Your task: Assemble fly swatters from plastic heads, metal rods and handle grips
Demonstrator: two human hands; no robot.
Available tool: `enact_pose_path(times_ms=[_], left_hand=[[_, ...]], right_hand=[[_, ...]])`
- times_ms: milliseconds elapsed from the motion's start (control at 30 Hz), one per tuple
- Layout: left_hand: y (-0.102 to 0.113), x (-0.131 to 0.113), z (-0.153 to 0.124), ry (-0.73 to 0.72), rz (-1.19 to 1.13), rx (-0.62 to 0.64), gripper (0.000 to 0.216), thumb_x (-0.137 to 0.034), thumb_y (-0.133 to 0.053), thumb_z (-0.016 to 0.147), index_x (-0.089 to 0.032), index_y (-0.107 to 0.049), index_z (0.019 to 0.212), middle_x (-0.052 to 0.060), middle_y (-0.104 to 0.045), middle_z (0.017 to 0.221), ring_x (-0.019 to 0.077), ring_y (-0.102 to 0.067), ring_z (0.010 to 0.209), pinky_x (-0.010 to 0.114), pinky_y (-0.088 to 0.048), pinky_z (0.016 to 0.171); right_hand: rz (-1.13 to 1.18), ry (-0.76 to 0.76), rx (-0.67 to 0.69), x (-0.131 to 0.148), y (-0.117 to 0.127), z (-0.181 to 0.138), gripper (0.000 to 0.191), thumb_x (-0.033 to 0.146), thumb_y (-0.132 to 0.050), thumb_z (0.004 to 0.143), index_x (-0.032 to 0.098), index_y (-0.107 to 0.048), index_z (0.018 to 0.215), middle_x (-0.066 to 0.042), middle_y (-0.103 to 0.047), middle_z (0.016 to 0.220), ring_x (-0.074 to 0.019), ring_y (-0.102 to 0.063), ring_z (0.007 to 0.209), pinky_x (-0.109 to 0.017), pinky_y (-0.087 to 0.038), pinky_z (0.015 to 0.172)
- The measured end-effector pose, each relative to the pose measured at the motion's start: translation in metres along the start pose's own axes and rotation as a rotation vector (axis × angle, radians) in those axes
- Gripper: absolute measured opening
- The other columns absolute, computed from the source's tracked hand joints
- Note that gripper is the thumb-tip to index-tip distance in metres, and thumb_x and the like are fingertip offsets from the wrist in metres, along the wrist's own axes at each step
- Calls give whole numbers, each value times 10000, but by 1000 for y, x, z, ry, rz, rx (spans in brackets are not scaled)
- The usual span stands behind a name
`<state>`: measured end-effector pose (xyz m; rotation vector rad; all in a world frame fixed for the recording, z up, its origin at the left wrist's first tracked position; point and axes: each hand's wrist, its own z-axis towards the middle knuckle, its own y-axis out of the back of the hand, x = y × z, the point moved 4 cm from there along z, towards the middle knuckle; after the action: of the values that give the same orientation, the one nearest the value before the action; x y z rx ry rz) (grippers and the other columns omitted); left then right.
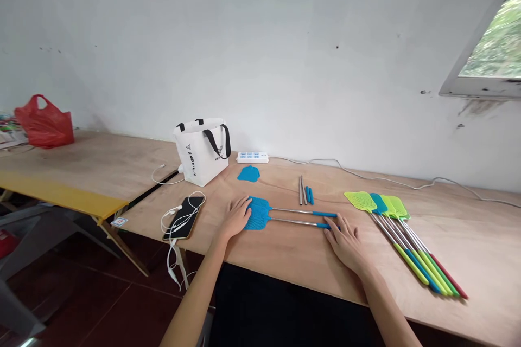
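Observation:
Two blue fly swatters lie side by side before me, heads to the left and handles to the right: a farther fly swatter (293,211) and a nearer fly swatter (295,221). My left hand (238,217) rests flat at the left edge of their mesh heads, fingers stretched out. Over the handle end of the nearer swatter, my right hand (345,238) lies with its fingers apart, hiding the tip. Beyond them are two metal tubes (302,191), blue grips (309,195) and loose blue swatter heads (248,173).
Several assembled fly swatters (401,233) lie fanned at the right. A phone (185,218) with white earphones is at the left, below a white bag (203,154). A power strip (252,157) sits by the wall, its cable (378,178) trailing right. A red bag (44,124) stands far left.

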<state>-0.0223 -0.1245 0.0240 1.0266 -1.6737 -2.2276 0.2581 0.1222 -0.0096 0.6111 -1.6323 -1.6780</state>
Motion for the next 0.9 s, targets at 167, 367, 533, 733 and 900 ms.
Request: enact_pose_path(times_ms=[167, 367, 533, 733, 900], left_hand=[[-2, 1, 1, -4, 29, 10, 524, -312, -273, 1002, -251, -431, 1498, 71, -364, 1624, 252, -283, 1512, 575, -133, 1233], [-2, -2, -1, -7, 29, -4, 534, -457, -242, 1045, -245, -427, 1498, 82, -363, 1624, 266, -285, 1509, 579, -146, 1228], [-2, -1, -2, -24, 38, -16, 543, -503, -274, 1042, -245, -428, 1494, 85, -368, 1621, 275, -288, 1504, 558, -164, 1226], [-2, 1, -2, -32, 21, -23, 530, -499, -291, 1043, -258, -427, 1495, 90, -375, 1617, 275, -297, 1499, 543, -147, 1227], [-3, 1, -1, -44, 4, -26, 528, -502, -292, 1040, -262, -430, 1490, 92, -381, 1612, 276, -298, 1500, 543, -135, 1230]], right_hand=[[-18, 8, 17, 3, 6, -2, 551, 423, -212, 1047, 250, -405, 1533, -159, -261, 1642, -305, -205, 1536, -630, -195, 1192], [-18, -5, 25, 4, 8, -3, 549, 413, -217, 1048, 241, -400, 1536, -162, -253, 1643, -309, -197, 1538, -621, -189, 1198], [3, 11, 4, 3, 6, -3, 544, 428, -200, 1044, 265, -416, 1516, -145, -279, 1631, -296, -202, 1534, -632, -200, 1188], [10, 27, -35, 2, 4, -2, 535, 429, -212, 1042, 262, -427, 1503, -150, -297, 1613, -304, -224, 1526, -639, -213, 1177], [11, 30, -49, 1, 2, -2, 533, 430, -216, 1042, 261, -436, 1497, -152, -312, 1606, -308, -221, 1525, -645, -211, 1176]])
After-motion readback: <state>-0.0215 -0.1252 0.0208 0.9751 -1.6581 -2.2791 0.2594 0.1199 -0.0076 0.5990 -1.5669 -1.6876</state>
